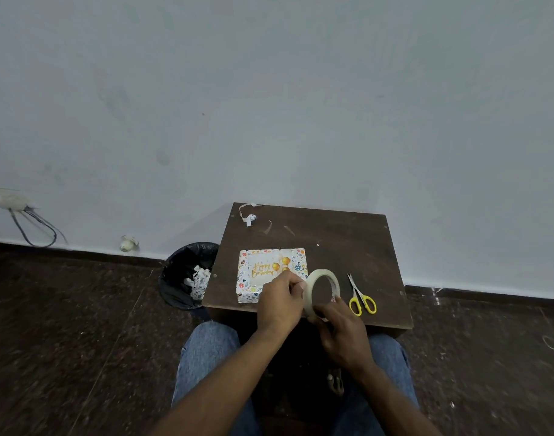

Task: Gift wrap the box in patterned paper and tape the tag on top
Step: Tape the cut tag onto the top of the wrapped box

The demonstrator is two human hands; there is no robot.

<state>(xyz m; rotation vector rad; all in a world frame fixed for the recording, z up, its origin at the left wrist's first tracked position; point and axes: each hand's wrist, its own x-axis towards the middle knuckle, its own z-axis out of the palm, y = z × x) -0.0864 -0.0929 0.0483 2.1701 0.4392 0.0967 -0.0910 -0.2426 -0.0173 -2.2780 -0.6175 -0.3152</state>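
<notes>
Now right hand grips tape roll; left hand pinches its edge.

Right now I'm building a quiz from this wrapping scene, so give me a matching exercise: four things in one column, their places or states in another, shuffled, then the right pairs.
Things:
1. tape roll
2. scissors
3. wrapped box
4. bin

Places or states:
A. on the floor beside the table, paper scraps inside
B. held up on edge in the right hand, the left hand pinching at its rim
C. lying flat on the table, "Happy Birthday" tag on top
D. lying on the table right of the hands, yellow handles toward the person

Pairs: 1-B, 2-D, 3-C, 4-A
</notes>
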